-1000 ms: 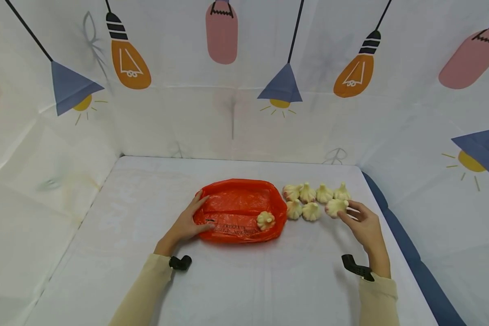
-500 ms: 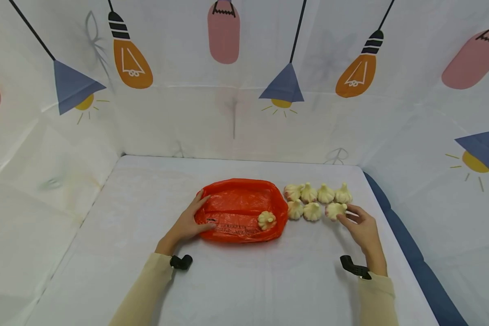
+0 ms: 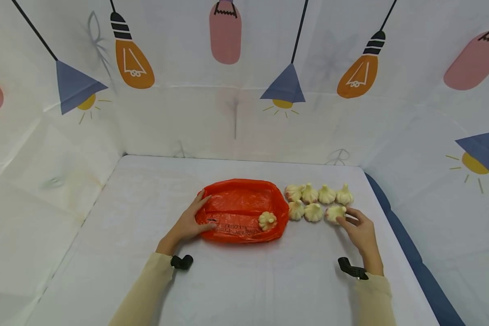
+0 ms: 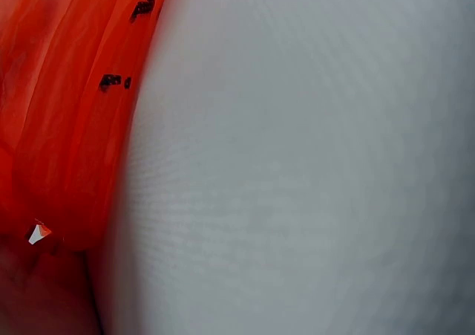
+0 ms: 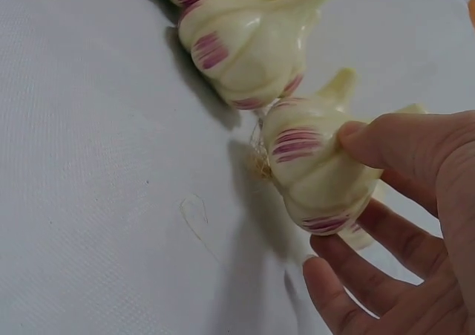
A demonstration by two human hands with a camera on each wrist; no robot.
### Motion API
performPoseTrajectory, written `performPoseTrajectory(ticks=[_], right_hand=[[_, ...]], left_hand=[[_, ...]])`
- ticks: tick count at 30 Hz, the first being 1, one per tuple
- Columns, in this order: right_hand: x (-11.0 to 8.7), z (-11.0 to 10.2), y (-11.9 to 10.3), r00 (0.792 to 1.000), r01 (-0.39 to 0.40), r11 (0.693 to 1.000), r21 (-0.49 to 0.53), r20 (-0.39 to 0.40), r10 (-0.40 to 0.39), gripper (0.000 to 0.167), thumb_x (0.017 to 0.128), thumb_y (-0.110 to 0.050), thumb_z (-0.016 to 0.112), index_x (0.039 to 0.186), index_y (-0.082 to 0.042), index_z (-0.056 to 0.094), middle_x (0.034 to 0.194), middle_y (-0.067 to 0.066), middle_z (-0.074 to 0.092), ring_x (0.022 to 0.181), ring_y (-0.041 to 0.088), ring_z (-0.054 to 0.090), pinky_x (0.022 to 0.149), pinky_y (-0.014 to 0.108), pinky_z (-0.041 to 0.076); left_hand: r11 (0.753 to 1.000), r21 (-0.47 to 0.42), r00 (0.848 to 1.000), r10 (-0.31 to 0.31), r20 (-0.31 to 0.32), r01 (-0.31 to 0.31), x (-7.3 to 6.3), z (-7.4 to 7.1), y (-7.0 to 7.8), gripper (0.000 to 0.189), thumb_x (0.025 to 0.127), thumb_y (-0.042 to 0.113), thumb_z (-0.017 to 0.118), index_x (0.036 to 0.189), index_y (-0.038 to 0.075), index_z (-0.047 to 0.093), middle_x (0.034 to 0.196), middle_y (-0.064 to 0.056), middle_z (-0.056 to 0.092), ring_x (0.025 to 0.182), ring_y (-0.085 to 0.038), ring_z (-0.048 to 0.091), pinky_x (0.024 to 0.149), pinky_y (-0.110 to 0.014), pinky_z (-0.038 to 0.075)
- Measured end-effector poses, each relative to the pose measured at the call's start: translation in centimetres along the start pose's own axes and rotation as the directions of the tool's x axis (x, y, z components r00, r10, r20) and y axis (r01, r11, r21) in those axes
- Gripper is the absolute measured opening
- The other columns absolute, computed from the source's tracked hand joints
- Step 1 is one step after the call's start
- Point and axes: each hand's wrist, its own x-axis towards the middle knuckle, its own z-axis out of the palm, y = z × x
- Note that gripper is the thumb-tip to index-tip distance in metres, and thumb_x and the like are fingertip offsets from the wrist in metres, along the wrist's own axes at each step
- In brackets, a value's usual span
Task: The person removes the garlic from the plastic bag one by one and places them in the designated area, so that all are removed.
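Note:
A red plastic bag (image 3: 244,194) with dark print lies spread on the table, its rim raised, holding one garlic bulb (image 3: 267,220). My left hand (image 3: 187,224) rests on the bag's left edge, thumb and fingers spread over the rim. In the left wrist view, the bag's creased side (image 4: 67,112) fills the left. My right hand (image 3: 360,228) pinches another garlic bulb (image 5: 319,164), white with purple streaks, between thumb and fingertips. That bulb hangs close over the table, casting a shadow, at the right end of the front row of garlic bulbs (image 3: 313,212).
A back row of several garlic bulbs (image 3: 326,194) stands behind the front row, right of the bag. The white table (image 3: 236,285) ends at the right beside a dark blue strip (image 3: 395,226). Lamp-patterned white cloth (image 3: 236,117) surrounds the back and sides.
My right hand has lowered the garlic bulb slightly toward me, away from the back row, opening a gap there. My left hand stays on the bag; the view shifts a little.

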Motion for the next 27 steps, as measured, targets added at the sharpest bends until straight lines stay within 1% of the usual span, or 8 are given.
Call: performPoseTrajectory(ticks=[2,5,7,12,15,18,23,27], right_hand=[[0.2,0.1,0.1,1.0,-0.003,1.0,-0.009,0.001,0.003,0.052,0.097,-0.025,0.074,0.138,0.002,0.059,0.146,0.023,0.054,0.098,-0.013,0.053,0.073,0.004,0.046],[0.5,0.3,0.3,1.0,-0.001,1.0,-0.026,0.004,0.001,0.052,0.097,-0.026,0.074,0.139,0.001,0.059,0.147,0.022,0.054,0.107,0.003,0.06,0.073,0.004,0.046],[0.7,0.3,0.4,1.0,-0.002,0.999,-0.033,0.005,0.003,0.052,0.097,-0.027,0.073,0.139,0.001,0.059,0.147,0.022,0.054,0.111,0.01,0.059,0.073,0.004,0.046],[1.0,0.3,0.4,1.0,-0.014,0.999,-0.03,0.01,0.014,0.053,0.099,-0.027,0.071,0.141,0.001,0.057,0.149,0.022,0.052,0.113,0.013,0.06,0.073,0.004,0.046],[1.1,0.3,0.4,1.0,-0.009,1.0,-0.025,0.019,0.009,0.054,0.099,-0.027,0.07,0.142,0.002,0.055,0.15,0.024,0.051,0.121,0.032,0.062,0.072,0.003,0.045],[1.2,0.4,0.3,0.999,-0.003,1.0,-0.016,0.032,0.003,0.055,0.1,-0.027,0.069,0.143,0.003,0.053,0.15,0.027,0.049,0.129,0.046,0.056,0.072,0.002,0.044],[1.3,0.5,0.3,0.998,-0.031,1.0,0.001,0.054,0.03,0.057,0.101,-0.029,0.068,0.146,0.001,0.052,0.152,0.025,0.048,0.132,0.046,0.054,0.073,0.002,0.044],[1.4,0.5,0.4,0.997,-0.043,0.999,0.015,0.069,0.042,0.057,0.1,-0.03,0.068,0.146,0.0,0.051,0.152,0.024,0.048,0.134,0.045,0.054,0.074,0.002,0.044]], left_hand=[[1.0,0.004,1.0,-0.004,0.001,0.004,0.0,0.0,0.0,0.102,0.081,0.043,0.086,0.163,0.017,0.031,0.175,-0.002,0.007,0.16,-0.036,0.01,0.124,-0.066,0.019],[1.0,0.003,1.0,-0.009,0.002,0.009,0.0,0.0,0.0,0.102,0.082,0.042,0.086,0.163,0.017,0.031,0.175,-0.002,0.007,0.16,-0.036,0.01,0.124,-0.066,0.019],[1.0,-0.001,1.0,-0.014,0.003,0.014,-0.1,0.0,0.1,0.102,0.082,0.042,0.086,0.163,0.018,0.031,0.175,-0.001,0.007,0.16,-0.036,0.01,0.124,-0.066,0.019],[1.0,0.004,1.0,-0.014,0.006,0.014,-0.1,0.0,0.1,0.102,0.081,0.043,0.086,0.163,0.017,0.031,0.175,-0.001,0.007,0.16,-0.036,0.01,0.124,-0.066,0.019],[1.0,0.01,1.0,-0.011,0.006,0.011,-0.1,0.0,0.1,0.101,0.081,0.043,0.086,0.163,0.017,0.031,0.175,-0.001,0.007,0.16,-0.036,0.01,0.123,-0.066,0.019],[1.0,0.009,1.0,-0.006,0.003,0.006,-0.1,0.0,0.2,0.101,0.082,0.042,0.086,0.163,0.016,0.032,0.175,-0.002,0.007,0.16,-0.037,0.011,0.123,-0.067,0.019],[1.0,0.014,1.0,-0.012,0.002,0.012,-0.1,0.0,0.3,0.1,0.082,0.042,0.085,0.163,0.016,0.032,0.175,-0.002,0.007,0.16,-0.037,0.01,0.123,-0.067,0.019],[1.0,0.017,1.0,0.001,-0.003,-0.001,-0.1,0.0,0.3,0.1,0.082,0.043,0.084,0.163,0.015,0.033,0.175,-0.005,0.008,0.159,-0.04,0.011,0.122,-0.069,0.02]])
